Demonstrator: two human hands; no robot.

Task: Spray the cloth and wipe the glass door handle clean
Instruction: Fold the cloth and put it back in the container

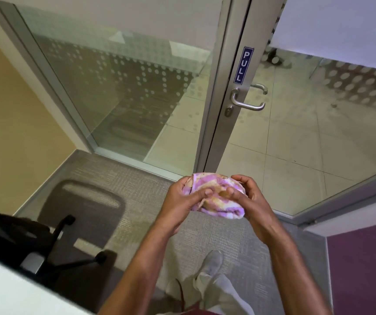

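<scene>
A bunched cloth, pink, purple and white, is held in front of me at waist height. My left hand grips its left side with the thumb pressed on top. My right hand grips its right side, fingers curled over it. The metal lever door handle sits on the aluminium stile of the glass door, well above and beyond the cloth, under a blue PULL label. A second handle shows through the glass on the far side. No spray bottle is visible.
A black office chair stands at the left on grey carpet. A white desk edge fills the lower left corner. A fixed glass panel with dot pattern stands left of the door. A purple wall is at right.
</scene>
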